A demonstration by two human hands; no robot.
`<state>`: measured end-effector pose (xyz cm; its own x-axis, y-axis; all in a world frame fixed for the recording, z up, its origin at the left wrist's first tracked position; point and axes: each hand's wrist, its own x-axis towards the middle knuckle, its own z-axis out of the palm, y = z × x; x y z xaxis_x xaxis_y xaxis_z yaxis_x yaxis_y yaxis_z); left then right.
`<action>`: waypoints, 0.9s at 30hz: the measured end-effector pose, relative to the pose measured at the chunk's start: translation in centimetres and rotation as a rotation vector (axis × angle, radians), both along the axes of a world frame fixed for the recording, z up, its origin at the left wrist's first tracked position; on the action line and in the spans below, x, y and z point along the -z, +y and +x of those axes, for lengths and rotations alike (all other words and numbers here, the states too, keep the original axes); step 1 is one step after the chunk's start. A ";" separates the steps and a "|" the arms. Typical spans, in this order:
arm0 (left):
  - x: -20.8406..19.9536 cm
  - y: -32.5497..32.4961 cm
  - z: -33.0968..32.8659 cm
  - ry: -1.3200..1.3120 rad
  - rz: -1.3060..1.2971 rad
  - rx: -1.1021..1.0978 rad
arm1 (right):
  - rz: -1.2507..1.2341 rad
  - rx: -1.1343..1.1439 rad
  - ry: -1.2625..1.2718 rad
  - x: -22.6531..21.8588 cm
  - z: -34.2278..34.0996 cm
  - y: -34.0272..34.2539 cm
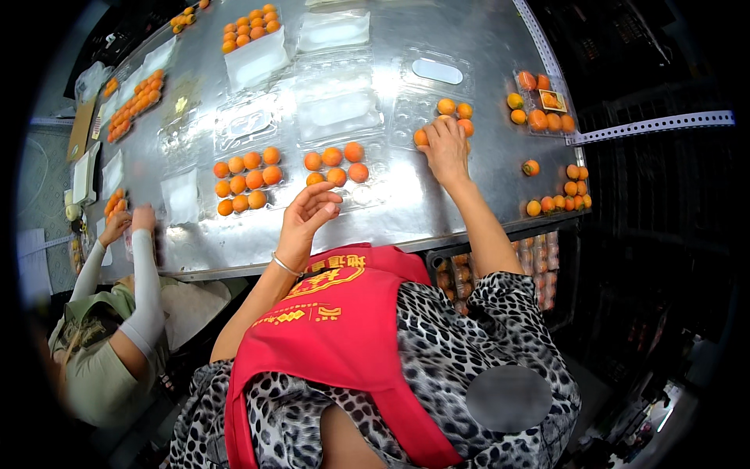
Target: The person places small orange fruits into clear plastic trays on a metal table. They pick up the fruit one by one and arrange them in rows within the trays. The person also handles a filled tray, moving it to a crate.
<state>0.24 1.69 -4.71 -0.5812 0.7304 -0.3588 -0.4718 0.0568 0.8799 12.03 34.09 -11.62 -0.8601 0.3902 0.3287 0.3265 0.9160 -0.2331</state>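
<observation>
My right hand (pixel 447 152) reaches over a clear plastic tray (pixel 402 117), its fingers curled down on an orange round fruit (pixel 421 137). More fruits (pixel 446 106) sit in the same tray, just beyond the fingertips; the palm side is hidden. My left hand (pixel 307 215), with a bracelet at its wrist, hovers palm inward with loosely bent, separated fingers and nothing in them. Close to its fingertips is another clear tray (pixel 371 195) holding two rows of orange fruits (pixel 332 156). To its left, a third group of fruits (pixel 254 180) stands in rows.
Beyond lie clear trays with white pads (pixel 336 109). On the right are a labelled fruit pack (pixel 551 102) and loose fruits (pixel 548 204) along the metal table's (pixel 500 172) edge. At left, a co-worker's hands (pixel 143 218) are beside fruits. Crates of packed fruit (pixel 539 262) stand below.
</observation>
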 end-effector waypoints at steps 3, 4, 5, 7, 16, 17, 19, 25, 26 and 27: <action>-0.4 0.2 0.0 0.005 -0.017 0.000 | -0.056 0.013 -0.069 0.1 -0.5 0.4; -0.6 0.2 0.1 0.005 -0.022 -0.002 | -0.057 0.006 -0.072 0.1 -0.6 0.5; -0.5 0.2 0.1 0.008 -0.022 0.001 | -0.057 0.001 -0.075 0.2 -0.6 0.6; -0.5 0.1 0.1 0.013 -0.025 0.003 | -0.077 -0.010 -0.064 0.2 -0.7 0.7; 0.1 -0.5 -0.1 -0.007 -0.069 -0.044 | -0.185 -0.098 0.158 -1.4 -1.1 -5.7; 0.3 -0.5 -0.2 -0.013 -0.072 -0.057 | -0.231 -0.145 0.160 -1.4 -1.4 -7.3; 0.3 -0.5 -0.2 -0.014 -0.077 -0.058 | -0.275 -0.208 0.133 -1.6 -2.0 -10.0; 0.1 -0.5 -0.1 -0.015 -0.077 -0.047 | -0.245 -0.267 0.022 -0.5 -3.5 -11.5; 0.0 -0.4 -0.1 -0.013 -0.080 -0.046 | -0.246 -0.274 0.012 -0.3 -3.6 -11.4; -0.1 -0.3 -0.1 -0.010 -0.083 -0.046 | -0.250 -0.276 0.005 -0.2 -3.7 -11.3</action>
<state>0.14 1.42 -4.64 -0.6095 0.6704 -0.4232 -0.4847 0.1074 0.8681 8.32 22.77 -11.40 -0.9429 0.2122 0.2567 0.0732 0.8839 -0.4619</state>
